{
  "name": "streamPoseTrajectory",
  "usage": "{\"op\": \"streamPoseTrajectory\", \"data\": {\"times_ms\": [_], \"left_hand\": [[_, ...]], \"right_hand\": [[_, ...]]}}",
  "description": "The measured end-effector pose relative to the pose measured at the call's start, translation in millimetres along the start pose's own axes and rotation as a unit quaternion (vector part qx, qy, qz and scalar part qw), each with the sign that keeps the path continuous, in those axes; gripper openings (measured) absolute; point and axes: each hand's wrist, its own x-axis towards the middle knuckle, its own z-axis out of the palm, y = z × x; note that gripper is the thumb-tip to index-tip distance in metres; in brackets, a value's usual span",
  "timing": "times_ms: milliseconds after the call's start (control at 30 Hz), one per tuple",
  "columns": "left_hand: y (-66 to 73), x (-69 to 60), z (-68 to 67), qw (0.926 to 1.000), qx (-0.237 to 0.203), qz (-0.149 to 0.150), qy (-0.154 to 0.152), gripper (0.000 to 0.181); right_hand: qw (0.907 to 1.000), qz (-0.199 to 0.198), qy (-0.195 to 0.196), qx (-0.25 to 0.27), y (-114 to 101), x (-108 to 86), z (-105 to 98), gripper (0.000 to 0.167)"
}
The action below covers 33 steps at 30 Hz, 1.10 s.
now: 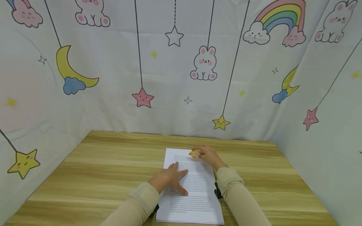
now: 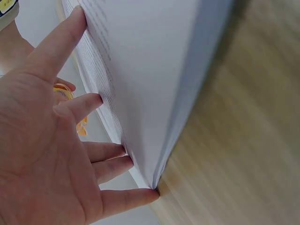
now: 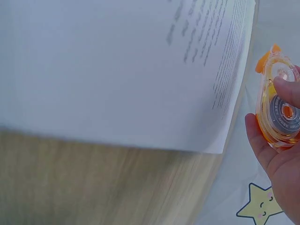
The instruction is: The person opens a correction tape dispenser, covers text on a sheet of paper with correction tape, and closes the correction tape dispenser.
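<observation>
A stack of printed sheets lies lengthwise on the table, lines of text covering its top page. My left hand rests on the page at its left side, fingers spread and fairly straight. In the left wrist view, the fingertips of the left hand touch the paper, the lowest one at its edge. Over the top right of the page, my right hand holds an orange, see-through correction tape. The right wrist view shows the thumb of that hand on the dispenser's side, its orange tip clear of the fingers.
The wood-grain table extends to both sides of the paper. White cloth walls printed with stars, moons and rabbits enclose it at the back, left and right. A dark object shows beside my right wrist at the paper's edge.
</observation>
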Motion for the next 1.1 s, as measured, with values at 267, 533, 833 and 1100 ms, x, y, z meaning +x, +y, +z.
{"op": "streamPoseTrajectory", "data": {"times_ms": [267, 533, 833, 1100], "left_hand": [[5.4, 1.7, 4.9, 0.9999, 0.011, -0.001, 0.006, 0.090], [9.1, 0.8, 5.0, 0.9999, 0.009, -0.006, 0.008, 0.091], [9.1, -2.4, 3.0, 1.0000, -0.003, -0.004, 0.008, 0.090], [9.0, -2.3, 2.6, 0.9999, 0.002, -0.004, 0.017, 0.090]], "right_hand": [[0.9997, -0.014, 0.005, -0.022, -1.7, 1.5, 2.6, 0.038], [0.9977, -0.051, 0.021, -0.038, -6.1, 2.1, 5.4, 0.043], [0.9989, -0.035, 0.022, -0.023, -5.4, -0.4, 4.3, 0.042], [0.9991, -0.026, 0.026, -0.021, -4.3, -1.3, 4.2, 0.040]]}}
